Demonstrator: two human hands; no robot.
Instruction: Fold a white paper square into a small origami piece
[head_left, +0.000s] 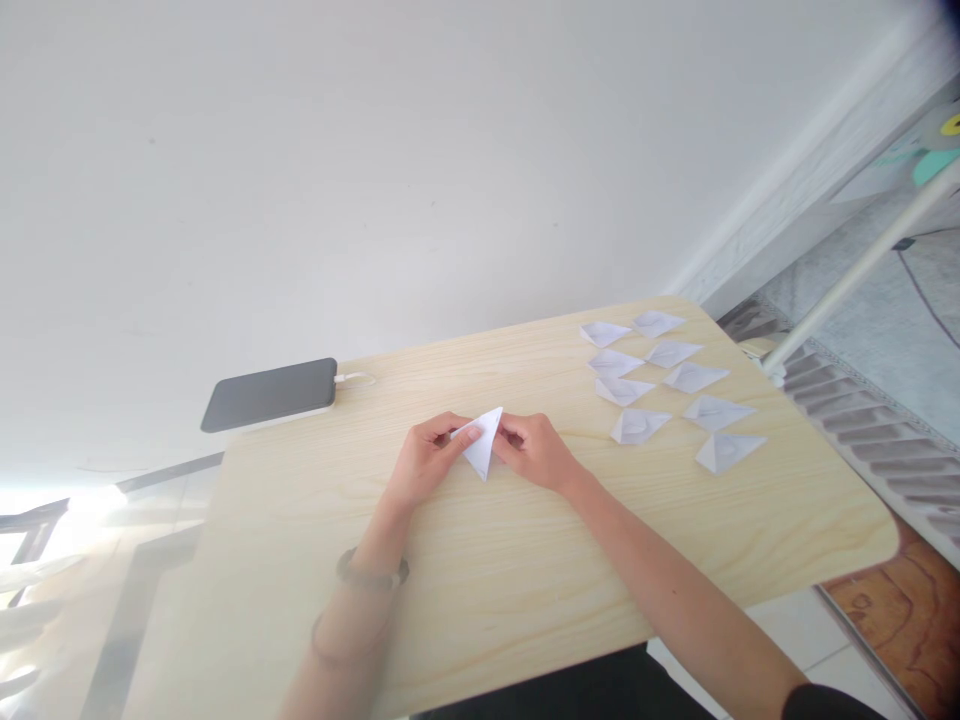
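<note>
A small folded white paper [484, 446] with pointed corners is held just above the middle of the table. My left hand [429, 455] pinches it from the left, the thumb lying across its face. From the right, my right hand [538, 450] grips its edge with closed fingers; the fingertips are partly hidden behind the paper. To the right lie several folded paper pieces [639, 426] of a kite-like shape, set in two rough columns.
The light wooden table [315, 560] stands against a white wall [360, 180]. A dark phone [271, 390] with a white cable [358, 377] lies at the back left edge. Past the right edge runs a pale pole [862, 265] above a grey pleated cloth [855, 410].
</note>
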